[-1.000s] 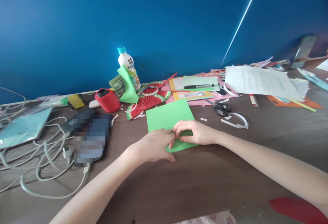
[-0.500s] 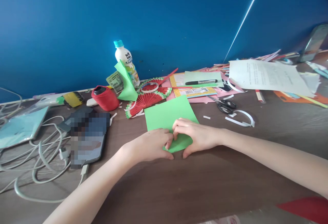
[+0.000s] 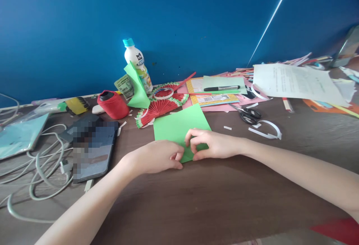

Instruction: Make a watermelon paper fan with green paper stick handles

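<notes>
A sheet of bright green paper (image 3: 179,123) lies on the brown table in front of me, slightly turned, one corner towards me. At its near left edge is my left hand (image 3: 161,157), fingers curled in and closed on the paper, thumb along the table side. My right hand (image 3: 214,144) is bent over the near right part of the sheet, its fingertips on the paper and its thumb at the near edge. The fingertips of the two hands nearly meet. My left hand's fingers partly hide the sheet's edge.
Behind the sheet lies a red and green pleated paper fan (image 3: 161,110). Scissors (image 3: 248,116) and a white paper strip (image 3: 269,131) lie to the right, a marker (image 3: 221,88) on papers behind. Leftward are a red thread spool (image 3: 113,106), a bottle (image 3: 137,60), a phone (image 3: 98,151) and cables.
My right hand has shifted a little left and away from me, its thumb now at the paper's edge. My left hand's fingers have curled in more. The whole view has shifted slightly.
</notes>
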`<action>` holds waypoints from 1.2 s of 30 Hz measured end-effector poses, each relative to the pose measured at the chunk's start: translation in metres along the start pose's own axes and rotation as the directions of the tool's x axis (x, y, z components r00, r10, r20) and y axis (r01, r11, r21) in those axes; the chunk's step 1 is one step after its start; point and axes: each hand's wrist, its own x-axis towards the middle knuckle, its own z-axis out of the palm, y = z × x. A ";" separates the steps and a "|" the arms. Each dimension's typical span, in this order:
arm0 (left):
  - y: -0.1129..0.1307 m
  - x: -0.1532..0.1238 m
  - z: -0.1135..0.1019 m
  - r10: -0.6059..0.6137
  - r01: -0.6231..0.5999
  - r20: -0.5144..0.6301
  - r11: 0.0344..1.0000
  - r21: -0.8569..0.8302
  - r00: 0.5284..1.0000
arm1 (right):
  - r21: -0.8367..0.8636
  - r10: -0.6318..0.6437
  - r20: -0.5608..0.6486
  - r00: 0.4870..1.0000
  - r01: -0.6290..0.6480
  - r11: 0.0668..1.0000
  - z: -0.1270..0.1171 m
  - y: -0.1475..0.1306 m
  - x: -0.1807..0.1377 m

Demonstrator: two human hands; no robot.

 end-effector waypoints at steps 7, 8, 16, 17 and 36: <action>-0.005 0.002 -0.001 -0.044 0.044 0.018 0.999 -0.028 0.999 | -0.129 0.038 -0.023 0.999 -0.041 0.991 0.004 0.000 -0.002; -0.005 0.002 -0.001 -0.052 0.053 0.018 0.998 -0.039 0.998 | -0.175 0.045 -0.034 0.998 -0.051 0.983 0.004 -0.001 -0.002; -0.006 0.006 0.000 -0.095 0.096 0.027 0.995 -0.042 0.995 | -0.292 0.045 -0.048 0.998 -0.057 0.955 0.004 -0.002 -0.003; -0.006 0.006 0.000 -0.096 0.097 0.024 0.995 -0.034 0.995 | -0.292 0.047 -0.046 0.998 -0.058 0.955 0.004 -0.002 -0.003; -0.007 0.001 -0.003 -0.197 0.190 0.025 0.966 0.174 0.980 | -0.386 0.034 -0.053 0.998 -0.052 0.921 0.007 -0.006 -0.002</action>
